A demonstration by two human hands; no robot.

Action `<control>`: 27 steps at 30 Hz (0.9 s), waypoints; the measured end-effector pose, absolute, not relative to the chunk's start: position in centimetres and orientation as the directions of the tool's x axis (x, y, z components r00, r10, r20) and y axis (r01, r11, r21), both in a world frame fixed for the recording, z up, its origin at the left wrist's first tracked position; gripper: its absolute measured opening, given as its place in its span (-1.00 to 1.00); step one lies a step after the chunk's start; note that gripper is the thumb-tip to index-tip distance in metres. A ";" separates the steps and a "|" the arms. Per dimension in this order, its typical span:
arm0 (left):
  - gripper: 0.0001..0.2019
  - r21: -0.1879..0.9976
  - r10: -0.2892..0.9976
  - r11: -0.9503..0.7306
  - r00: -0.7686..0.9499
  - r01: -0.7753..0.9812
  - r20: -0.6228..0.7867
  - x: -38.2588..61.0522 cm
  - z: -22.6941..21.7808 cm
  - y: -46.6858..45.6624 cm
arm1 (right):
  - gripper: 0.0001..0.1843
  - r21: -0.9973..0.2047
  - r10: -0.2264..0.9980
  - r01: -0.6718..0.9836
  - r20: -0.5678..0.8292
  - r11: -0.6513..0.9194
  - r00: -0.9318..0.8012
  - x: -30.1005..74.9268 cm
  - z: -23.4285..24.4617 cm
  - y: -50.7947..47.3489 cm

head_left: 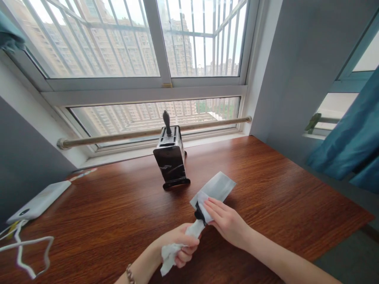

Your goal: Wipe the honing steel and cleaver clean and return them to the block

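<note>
Left hand (179, 244) fingers (189, 252) were clenched round the handle end of a knife (219, 185), with a white tissue (169, 258) bunched inside the fist and trailing out below it. Right hand (229, 223) fingers (211, 209) lay flat and extended, not gripping, pressing the upper end of the tissue onto the base of the blade beside the black collar (199, 215). The blade was broad and pale (cleaver-like, edge side not readable), angled up and away from the person, low over the desk (266, 177) near its front edge.

Risk, as judged: the right fingertips sat on the blade with only thin tissue between, so a slide toward the edge could cut them. The tissue wrap on the handle likely made the left grip slippery, so the knife could twist or drop onto the desk. The tissue could also tear or snag on the edge.

Further back on the desk stood a dark knife block (171, 157) with one handle (167, 122) sticking up, well apart from the hands. At far left lay a white power bank (38, 205) and a white cable (26, 252). Behind ran a wooden rail (124, 135) along the window (148, 47), with a blue curtain (349, 146) at right.
</note>
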State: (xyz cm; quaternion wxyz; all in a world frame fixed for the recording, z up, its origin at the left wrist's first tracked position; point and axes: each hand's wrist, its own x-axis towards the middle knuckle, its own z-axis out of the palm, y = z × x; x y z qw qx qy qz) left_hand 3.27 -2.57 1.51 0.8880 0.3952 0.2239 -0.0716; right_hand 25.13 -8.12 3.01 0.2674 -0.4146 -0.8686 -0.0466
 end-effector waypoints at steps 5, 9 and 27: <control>-0.65 0.665 0.037 0.678 0.889 0.313 -0.457 3.3 1.5 -2.5 | -0.53 -0.198 0.761 0.839 0.559 0.507 -0.328 27.8 1.8 -6.7; -0.68 0.662 0.032 0.679 0.888 0.317 -0.458 3.4 1.6 -2.5 | -0.55 -0.241 0.809 0.940 0.585 0.239 -0.055 30.5 0.8 -5.8; -0.68 0.663 0.034 0.683 0.893 0.306 -0.448 3.4 1.8 -2.8 | -0.63 -0.180 0.748 0.972 0.664 0.152 0.006 31.1 0.3 -6.6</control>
